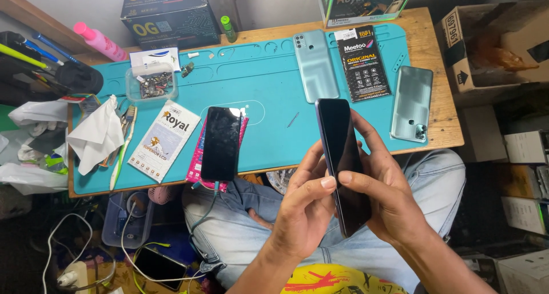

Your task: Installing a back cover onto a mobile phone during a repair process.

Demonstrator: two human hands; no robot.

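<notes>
Both hands gripped a dark smartphone [343, 162] in the air, off the front edge of the surface [440, 131], over the lap. Left hand [306, 205] and right hand [386, 200] pinched its long sides, thumbs meeting on the glass. Screen was black, glossy, unlit, tilted slightly.

Phone repair workshop, probably: teal repair mat [269, 77], loose back covers [315, 65], parts tray [151, 84].

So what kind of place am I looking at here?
Most likely a small phone repair bench. Both hands, left hand and right hand, hold a dark phone over a teal work mat. On it lie two pale green back covers and a clear tray of small parts.
</notes>
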